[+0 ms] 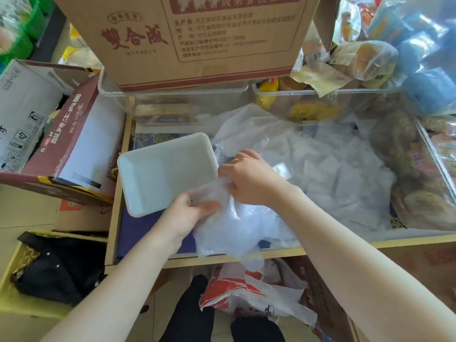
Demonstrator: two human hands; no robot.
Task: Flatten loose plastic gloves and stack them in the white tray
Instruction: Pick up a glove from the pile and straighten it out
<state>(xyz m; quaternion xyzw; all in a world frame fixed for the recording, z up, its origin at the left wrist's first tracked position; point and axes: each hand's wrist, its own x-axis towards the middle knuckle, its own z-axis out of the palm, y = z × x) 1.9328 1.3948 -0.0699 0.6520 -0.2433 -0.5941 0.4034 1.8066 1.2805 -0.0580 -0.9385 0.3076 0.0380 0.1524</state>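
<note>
Behind the shallow wooden-edged tray table (116,218) with its blue patterned lining, a brown cardboard box (197,38) printed in red Chinese characters sits across a clear plastic bin (172,104), blocking the far side. A second clear bin (320,104) to its right holds yellow packets, with bagged bread (365,60) and blue wrapped packs (424,62) heaped above. To the left lies an opened maroon-and-white carton (71,149) with red lettering too blurred to read, beside a white carton (22,114) bearing handling symbols. A black bag (56,270) rests in a yellow box at lower left, and a red-and-white plastic bag (259,294) hangs below the table edge near the person's dark-clothed legs.

On the lining, the white tray (162,171) is a smooth rectangular dish with rounded corners, lying tilted at an angle; nothing can be made out inside it. Just right of it spreads a crumpled, translucent heap of plastic gloves (308,164), thin and glossy.

One loose glove (232,225) is held over the tray's near right corner. The left hand (190,213) pinches its lower edge, thumb on top. The right hand (246,178) grips its upper part with curled fingers, and the film drapes wrinkled toward the table's front edge.
</note>
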